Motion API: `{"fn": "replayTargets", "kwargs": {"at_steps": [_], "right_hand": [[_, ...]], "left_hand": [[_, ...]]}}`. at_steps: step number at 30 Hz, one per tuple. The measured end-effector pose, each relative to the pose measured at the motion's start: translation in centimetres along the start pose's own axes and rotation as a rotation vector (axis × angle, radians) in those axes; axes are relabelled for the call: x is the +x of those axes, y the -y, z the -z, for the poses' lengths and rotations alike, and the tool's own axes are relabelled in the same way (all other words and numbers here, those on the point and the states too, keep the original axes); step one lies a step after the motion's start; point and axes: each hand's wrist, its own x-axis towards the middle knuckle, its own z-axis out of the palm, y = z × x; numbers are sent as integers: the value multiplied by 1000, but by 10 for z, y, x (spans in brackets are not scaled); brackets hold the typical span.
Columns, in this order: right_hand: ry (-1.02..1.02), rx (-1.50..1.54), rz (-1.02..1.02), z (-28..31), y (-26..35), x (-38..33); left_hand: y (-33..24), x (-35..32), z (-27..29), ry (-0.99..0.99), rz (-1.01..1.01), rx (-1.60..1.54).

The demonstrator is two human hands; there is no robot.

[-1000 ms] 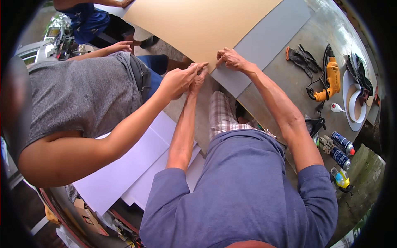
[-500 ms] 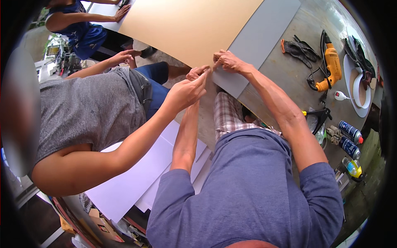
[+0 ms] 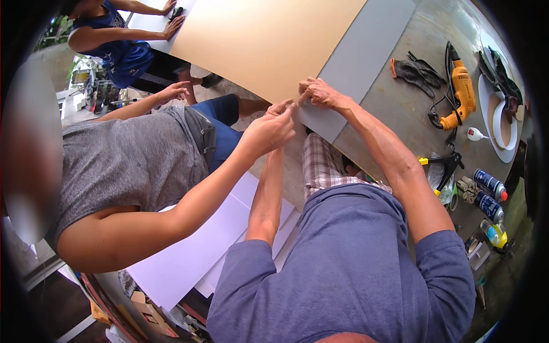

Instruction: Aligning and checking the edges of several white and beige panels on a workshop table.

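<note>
My right hand (image 3: 321,93) is closed at the near corner of a large tan sheet (image 3: 269,46), its fingers bent and their tips pressed down by the corner. Whatever those tips pinch, if anything, is too small to make out. Beneath the tan sheet lies a grey sheet (image 3: 366,51) that sticks out on the right. My left hand (image 3: 280,107) is up against the same corner from the left. A co-worker's hand (image 3: 273,134) reaches across in front of it and hides most of its fingers.
A co-worker in a grey shirt (image 3: 131,154) stands close on my left; another in blue (image 3: 123,51) is at the far left. On the metal table (image 3: 377,126) lie an orange drill (image 3: 460,91), dark gloves (image 3: 414,73), a black clamp (image 3: 449,171) and spray cans (image 3: 489,183). White sheets (image 3: 183,251) lie lower left.
The whole view has shifted slightly, so most things sit a little further right and lower. Both my hands stay at the sheet's corner. The grey-shirted co-worker's hand stays over my left hand.
</note>
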Motion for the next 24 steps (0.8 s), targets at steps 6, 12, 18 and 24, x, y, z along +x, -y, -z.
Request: {"fn": "replayTargets", "kwargs": {"at_steps": [6,12,18,24], "right_hand": [[-43,27,12,0,-3,1],[-39,-2,-24,2,4,1],[-36,-12,3,0,5,-2],[-12,-60,6,-4,-4,2]], "left_hand": [[-6,15,2,79,250,-570],[-10,52,17,568,561,-1163],[-9,21,-9,-108,176,-225],[-21,16,-28,-379,53,360]]}}
